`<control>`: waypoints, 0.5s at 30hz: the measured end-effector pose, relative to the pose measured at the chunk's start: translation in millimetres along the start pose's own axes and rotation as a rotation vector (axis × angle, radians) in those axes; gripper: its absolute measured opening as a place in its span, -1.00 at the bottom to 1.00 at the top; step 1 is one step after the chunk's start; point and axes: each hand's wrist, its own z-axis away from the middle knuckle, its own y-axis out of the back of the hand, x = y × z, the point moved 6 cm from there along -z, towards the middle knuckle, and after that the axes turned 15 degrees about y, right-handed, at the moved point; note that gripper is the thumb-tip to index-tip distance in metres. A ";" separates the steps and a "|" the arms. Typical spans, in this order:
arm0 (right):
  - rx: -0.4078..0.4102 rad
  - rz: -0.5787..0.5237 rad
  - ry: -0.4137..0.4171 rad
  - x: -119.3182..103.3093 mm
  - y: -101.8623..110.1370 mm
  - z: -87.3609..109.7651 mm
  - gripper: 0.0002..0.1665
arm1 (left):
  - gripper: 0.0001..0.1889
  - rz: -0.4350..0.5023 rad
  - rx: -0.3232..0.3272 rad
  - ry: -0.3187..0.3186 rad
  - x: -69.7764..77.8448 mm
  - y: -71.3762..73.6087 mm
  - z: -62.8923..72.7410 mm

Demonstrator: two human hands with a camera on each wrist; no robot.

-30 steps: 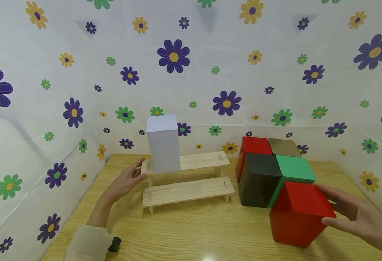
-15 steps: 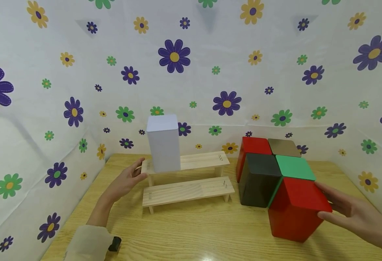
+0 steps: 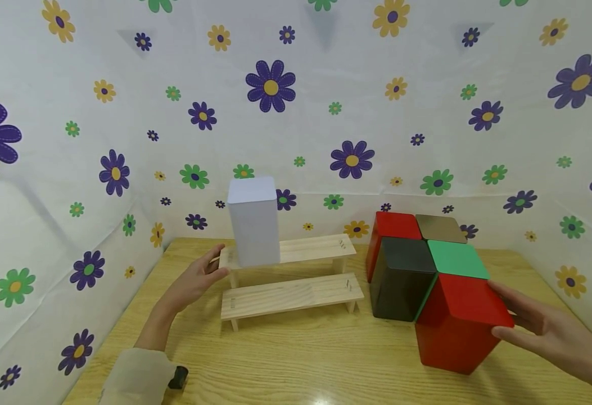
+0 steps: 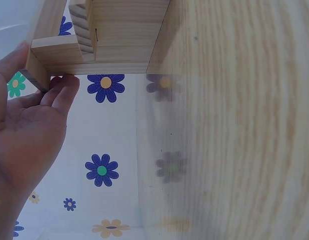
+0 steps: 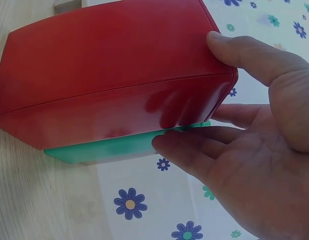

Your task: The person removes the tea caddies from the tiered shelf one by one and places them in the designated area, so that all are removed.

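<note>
A red box (image 3: 460, 332) with rounded edges stands at the front of a cluster on the right, against the green box (image 3: 457, 259). My right hand (image 3: 554, 332) holds its right side, the thumb on the near edge and the fingers toward the far corner; the right wrist view shows the thumb on the red box (image 5: 119, 60). At the left end of a two-tier wooden stand (image 3: 296, 295), my left hand (image 3: 194, 284) grips the upper board's end. Thumb and fingers sit on opposite sides of that wooden end (image 4: 38, 72) in the left wrist view.
A tall white box (image 3: 255, 225) stands upright on the upper board. Behind the front red box are a black box (image 3: 404, 281), another red box (image 3: 397, 225) and a brown-topped box (image 3: 442, 229). Flower-patterned cloth (image 3: 316, 129) encloses the wooden table (image 3: 296, 365).
The front red box has slid slightly away from me and left, up against the green box, with my right hand following. It is still over the last half second. My left hand stays put.
</note>
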 end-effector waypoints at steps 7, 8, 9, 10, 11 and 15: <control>0.041 -0.067 0.006 10.9 5.4 -0.2 -0.11 | -0.13 -0.001 -0.001 0.007 0.2 0.1 -0.7; 0.055 -0.056 0.011 11.9 8.0 -0.7 -0.13 | -0.13 -0.002 0.000 0.007 0.3 0.0 -0.8; 0.068 -0.053 0.022 12.4 10.6 -1.1 -0.15 | -0.13 -0.003 0.002 0.007 0.3 0.1 -0.8; 0.078 -0.047 0.027 12.8 13.3 -1.8 -0.16 | -0.13 -0.003 0.003 0.008 0.3 0.2 -0.9; 0.090 -0.035 0.028 12.5 16.1 -2.4 -0.17 | -0.14 -0.005 0.004 0.008 0.4 0.2 -0.8; 0.142 0.021 0.049 6.5 27.2 -7.1 -0.21 | -0.14 -0.012 0.011 0.012 0.7 0.3 -0.1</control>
